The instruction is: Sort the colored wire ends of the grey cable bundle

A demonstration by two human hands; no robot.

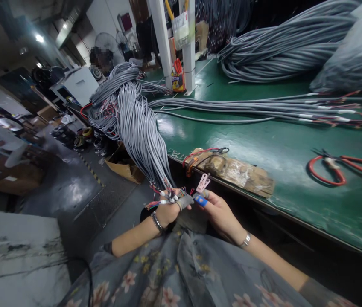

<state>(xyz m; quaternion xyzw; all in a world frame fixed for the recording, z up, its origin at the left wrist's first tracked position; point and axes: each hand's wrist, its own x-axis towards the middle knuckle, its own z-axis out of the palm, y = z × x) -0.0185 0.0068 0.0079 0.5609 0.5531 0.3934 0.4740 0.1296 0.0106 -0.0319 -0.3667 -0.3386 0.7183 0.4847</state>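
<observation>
My left hand [169, 212] is closed round the ends of a bunch of grey cables [142, 123], which hang over the table's edge. White bands and thin coloured wires [152, 205] stick out from its fingers. Grey tape wraps the left thumb. Close by, my right hand [221, 212] is pinched, with blue tape on its thumb. A pink clip-shaped tool [203, 182] with holes rises from the right fingertips and appears held there. Fine red wires [191, 191] show between the two hands; the exact contact at the fingertips is too small to make out.
On the green table [290, 145] lie a worn wooden block [241, 172] with cords, red-handled pliers [328, 168], a row of grey cables [232, 105] and a large cable coil [283, 47]. A white post [189, 59] stands behind. An open carton [125, 166] sits below left.
</observation>
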